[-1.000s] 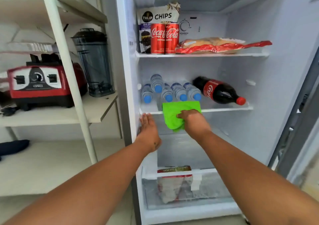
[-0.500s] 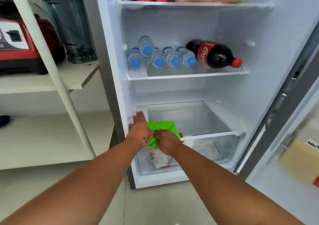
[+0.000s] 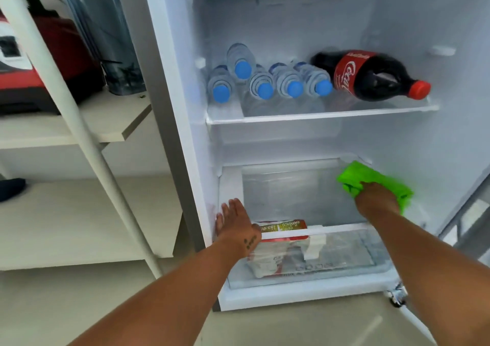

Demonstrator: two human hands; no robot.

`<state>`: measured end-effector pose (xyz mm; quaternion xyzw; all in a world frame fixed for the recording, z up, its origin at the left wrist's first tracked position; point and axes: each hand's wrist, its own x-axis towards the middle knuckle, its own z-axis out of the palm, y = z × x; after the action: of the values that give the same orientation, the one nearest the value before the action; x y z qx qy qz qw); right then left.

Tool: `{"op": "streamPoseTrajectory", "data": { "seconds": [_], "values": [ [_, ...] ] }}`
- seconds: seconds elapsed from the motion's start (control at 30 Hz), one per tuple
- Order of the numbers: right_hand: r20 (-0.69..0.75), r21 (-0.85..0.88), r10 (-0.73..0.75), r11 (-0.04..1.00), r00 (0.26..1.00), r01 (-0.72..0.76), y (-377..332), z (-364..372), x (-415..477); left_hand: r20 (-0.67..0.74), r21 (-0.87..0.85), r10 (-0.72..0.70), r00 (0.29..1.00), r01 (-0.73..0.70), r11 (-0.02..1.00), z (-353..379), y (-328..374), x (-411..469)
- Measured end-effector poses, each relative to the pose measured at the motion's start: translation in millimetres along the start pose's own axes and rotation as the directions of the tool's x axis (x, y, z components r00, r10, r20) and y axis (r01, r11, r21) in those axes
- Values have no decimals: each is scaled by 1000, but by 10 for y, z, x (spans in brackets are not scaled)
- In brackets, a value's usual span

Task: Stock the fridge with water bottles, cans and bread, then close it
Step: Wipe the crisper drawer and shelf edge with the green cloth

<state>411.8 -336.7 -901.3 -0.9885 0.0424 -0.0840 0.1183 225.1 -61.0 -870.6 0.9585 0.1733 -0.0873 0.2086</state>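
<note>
The white fridge (image 3: 183, 107) stands open. Several clear water bottles (image 3: 265, 85) with blue caps lie on the middle shelf (image 3: 318, 116), beside a dark cola bottle (image 3: 368, 75) with a red cap. My right hand (image 3: 376, 199) presses a bright green cloth (image 3: 371, 180) onto the right side of the glass cover (image 3: 286, 191) over the bottom drawer. My left hand (image 3: 236, 221) lies flat, fingers apart, on the cover's front left corner. A red and white packet (image 3: 278, 250) lies inside the clear drawer (image 3: 344, 260). Cans and bread are out of frame.
A white shelving unit (image 3: 79, 133) stands left of the fridge, holding a red appliance (image 3: 39, 75) and a dark blender jug (image 3: 111, 40). The fridge door (image 3: 466, 213) hangs open at the right edge. Pale floor (image 3: 265, 327) lies below.
My right hand has slid the green cloth from the middle shelf's edge down to the drawer cover, then across to its right side. My left hand dropped to the cover's left corner. The view tilted down.
</note>
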Motion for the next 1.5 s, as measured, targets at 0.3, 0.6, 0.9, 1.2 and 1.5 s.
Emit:
{"op": "streamPoseTrajectory", "data": {
  "seconds": [0.3, 0.6, 0.9, 1.2, 1.5],
  "values": [
    [251, -11, -44, 999, 967, 48, -456, 402, 942, -207, 118, 101, 973, -78, 990, 88, -70, 549],
    [355, 248, -455, 888, 817, 387, -1666, 313, 434, -258, -4, 61, 964, -64, 998, 65, -26, 571],
    [456, 553, -645, 745, 614, 372, -1713, 158, -604, -538, -304, 120, 834, -325, 896, 124, -97, 287],
    [477, 684, -636, 702, 607, 197, -1330, -428, -1478, -517, -406, 196, 834, -440, 801, 433, -274, -558],
    [662, 703, -533, 686, 527, -190, -1156, -860, -2036, -358, -736, -6, 934, -278, 617, 32, -658, -1020]
  ]
}}
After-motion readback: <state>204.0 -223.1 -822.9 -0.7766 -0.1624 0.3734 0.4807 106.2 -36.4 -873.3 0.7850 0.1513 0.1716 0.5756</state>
